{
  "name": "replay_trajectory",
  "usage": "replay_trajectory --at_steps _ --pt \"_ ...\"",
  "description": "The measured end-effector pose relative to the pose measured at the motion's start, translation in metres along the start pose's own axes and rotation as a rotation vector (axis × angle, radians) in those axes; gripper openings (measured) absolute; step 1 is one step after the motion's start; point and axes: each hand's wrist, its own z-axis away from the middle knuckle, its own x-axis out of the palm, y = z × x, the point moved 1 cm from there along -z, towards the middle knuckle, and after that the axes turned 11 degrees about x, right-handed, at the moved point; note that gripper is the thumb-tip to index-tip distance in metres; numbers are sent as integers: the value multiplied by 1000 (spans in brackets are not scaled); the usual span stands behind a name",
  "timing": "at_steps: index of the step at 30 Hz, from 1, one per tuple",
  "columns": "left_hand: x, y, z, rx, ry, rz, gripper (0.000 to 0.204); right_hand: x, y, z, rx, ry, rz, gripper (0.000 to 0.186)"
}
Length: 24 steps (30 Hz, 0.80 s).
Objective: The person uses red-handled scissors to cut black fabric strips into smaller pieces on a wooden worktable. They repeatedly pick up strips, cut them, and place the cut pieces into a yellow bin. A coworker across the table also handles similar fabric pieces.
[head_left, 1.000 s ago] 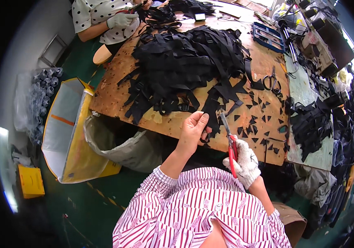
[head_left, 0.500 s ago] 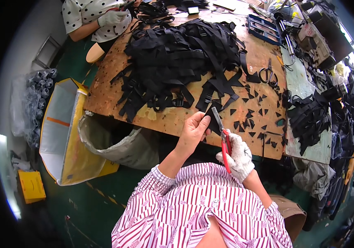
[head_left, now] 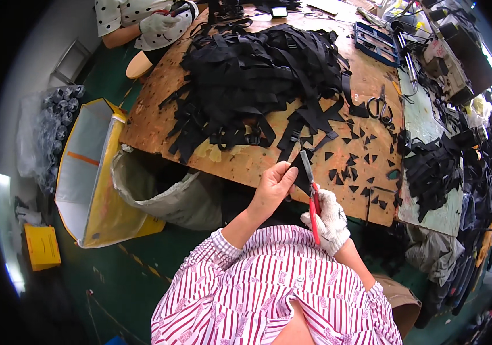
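Observation:
Bare-skinned, my left hand (head_left: 273,187) is closed on a black webbing strap (head_left: 302,176), pinching it between thumb and fingers above the table's front edge. My right hand (head_left: 330,221), in a white knit glove, grips the red handles of a pair of pliers (head_left: 315,214) with long straight grey jaws. The jaws point away from me and lie against the strap's right side; whether they bite on it I cannot tell. Just beyond my hands, a large heap of black straps (head_left: 246,80) with buckles covers the wooden table (head_left: 142,129).
Small black triangular scraps (head_left: 352,172) and scissors (head_left: 380,109) lie right of the heap. A blue tray (head_left: 377,45) stands farther back. More straps (head_left: 433,172) lie on a pale board. Left are a sack (head_left: 171,201) and a yellow bin (head_left: 102,172). A co-worker's gloved hand (head_left: 158,23) shows far left.
The whole view has shifted slightly, with the table's contents a little farther right. My hands keep nearly the same hold; the pliers' jaws point a bit more straight away from me.

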Motion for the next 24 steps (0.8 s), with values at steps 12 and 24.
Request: replay_trajectory --at_steps 12,24 --pt "-3 1 6 -24 -89 -100 17 0 4 -1 -11 -37 -51 53" --pt "-1 -2 15 -152 -54 -73 12 -13 0 -11 277 103 -693 33"
